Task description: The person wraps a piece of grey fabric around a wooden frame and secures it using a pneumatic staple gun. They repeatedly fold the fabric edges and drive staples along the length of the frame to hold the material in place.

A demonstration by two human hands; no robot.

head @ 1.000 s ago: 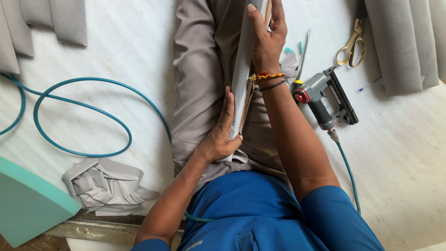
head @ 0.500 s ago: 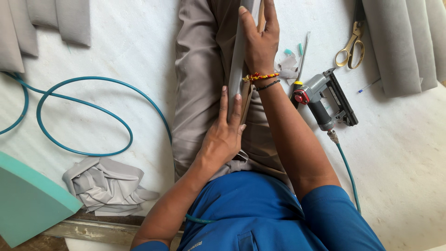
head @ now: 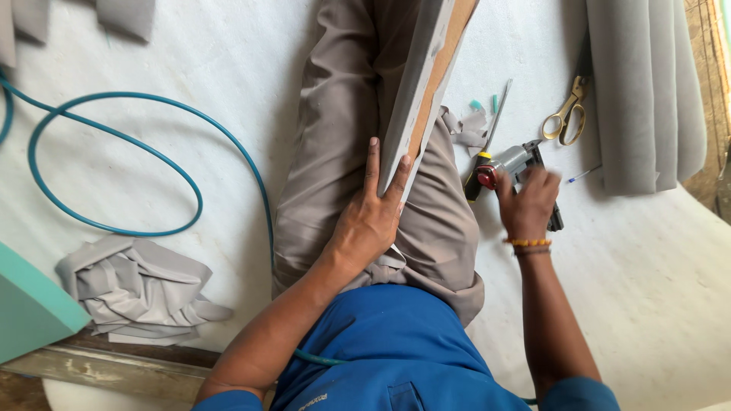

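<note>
Board (head: 426, 84), grey cloth on one face and bare brown on the other, stands on edge along the person's lap, its near end low by the left hand (head: 369, 221) and its far end running out of the top of the view. That hand lies flat against the cloth face, fingers spread and straight, pressing rather than gripping. The right hand (head: 529, 202) is well apart from the board, down on the stapler (head: 518, 171), fingers curled over its body; how firmly it grips I cannot tell. Just beyond the stapler lie a thin rod (head: 497, 114) and gold scissors (head: 565, 114), with folded grey cloth (head: 640, 91) along the right edge. White padding (head: 190, 61) covers the surface; its widest bare stretch is on the left, ringed by a teal hose (head: 114, 164). Crumpled cloth (head: 137, 289) and a teal foam block (head: 30, 312) sit at the lower left edge.
</note>
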